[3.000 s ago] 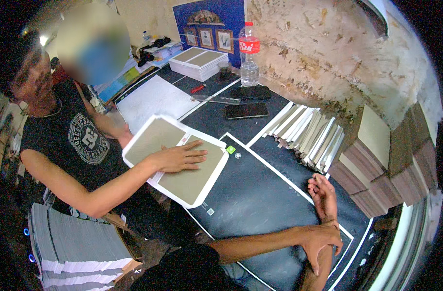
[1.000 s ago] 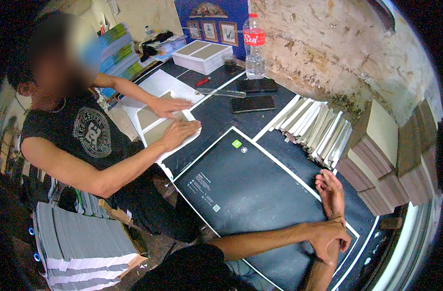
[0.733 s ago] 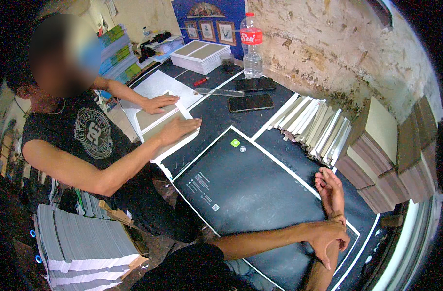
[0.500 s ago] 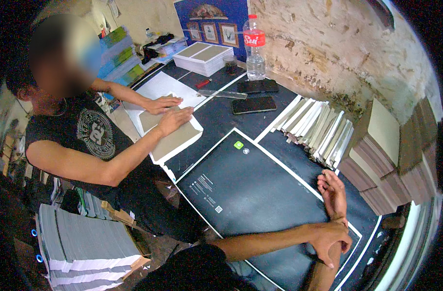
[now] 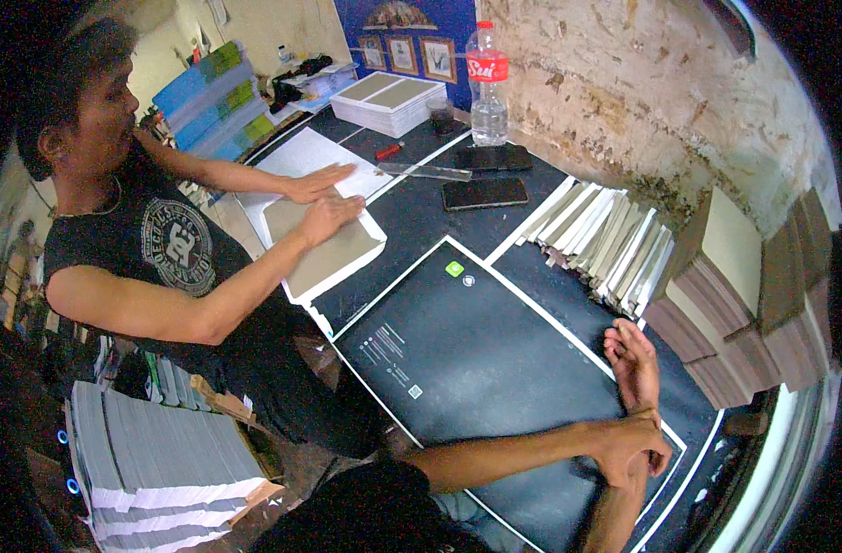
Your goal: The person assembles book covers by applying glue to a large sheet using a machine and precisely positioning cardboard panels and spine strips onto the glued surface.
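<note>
A large black printed sheet with a white border (image 5: pixel 476 359) lies on the dark table in front of me. My right hand (image 5: pixel 631 361) rests at its right edge, fingers loosely apart and holding nothing. My left hand (image 5: pixel 635 449) is closed around my right wrist just below it. Across the table to my left, a co-worker presses both hands (image 5: pixel 329 214) on a grey board (image 5: pixel 324 253) that lies on a white sheet.
Fanned grey boards (image 5: pixel 605 244) and stacks of brown boards (image 5: pixel 734 304) line the right side by the rough wall. Two phones (image 5: pixel 484 194), a clear ruler (image 5: pixel 426 171), a water bottle (image 5: pixel 488 83) and a stack of boards (image 5: pixel 389 97) sit at the back. Paper piles (image 5: pixel 163 452) stand lower left.
The co-worker has slid the grey board and its white sheet off the black sheet, toward the far left. My hands have stayed clasped at the right edge.
</note>
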`<state>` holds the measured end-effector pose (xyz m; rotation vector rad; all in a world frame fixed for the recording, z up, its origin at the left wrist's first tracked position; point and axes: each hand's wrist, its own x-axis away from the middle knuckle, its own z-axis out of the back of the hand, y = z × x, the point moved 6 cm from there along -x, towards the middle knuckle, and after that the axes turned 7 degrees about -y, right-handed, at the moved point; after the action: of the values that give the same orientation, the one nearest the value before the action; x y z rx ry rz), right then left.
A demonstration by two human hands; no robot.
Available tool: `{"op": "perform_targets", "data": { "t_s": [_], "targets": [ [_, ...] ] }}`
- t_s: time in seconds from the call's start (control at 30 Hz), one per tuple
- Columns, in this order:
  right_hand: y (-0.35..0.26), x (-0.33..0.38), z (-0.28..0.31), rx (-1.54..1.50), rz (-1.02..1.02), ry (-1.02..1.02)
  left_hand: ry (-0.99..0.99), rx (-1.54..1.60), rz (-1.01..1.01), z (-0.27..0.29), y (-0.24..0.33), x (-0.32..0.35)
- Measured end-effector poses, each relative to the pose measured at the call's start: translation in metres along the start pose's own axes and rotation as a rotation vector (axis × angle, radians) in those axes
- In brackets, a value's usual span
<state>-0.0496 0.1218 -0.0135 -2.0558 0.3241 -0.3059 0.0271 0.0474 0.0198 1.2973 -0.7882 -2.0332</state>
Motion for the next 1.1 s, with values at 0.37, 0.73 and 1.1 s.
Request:
{"op": "perform_targets", "data": {
  "t_s": [0.37,0.73,1.1],
  "targets": [
    [0.004,-0.002,0.002,0.041,-0.010,0.012,0.032,-0.065,0.164,0.005,0.012,0.000],
    [0.005,-0.002,0.005,-0.004,0.004,-0.015,-0.047,-0.294,0.272,-0.004,0.005,0.003],
    [0.004,-0.003,0.004,0.010,0.010,-0.020,0.131,-0.290,-0.028,-0.002,0.008,0.002]
  ]
}}
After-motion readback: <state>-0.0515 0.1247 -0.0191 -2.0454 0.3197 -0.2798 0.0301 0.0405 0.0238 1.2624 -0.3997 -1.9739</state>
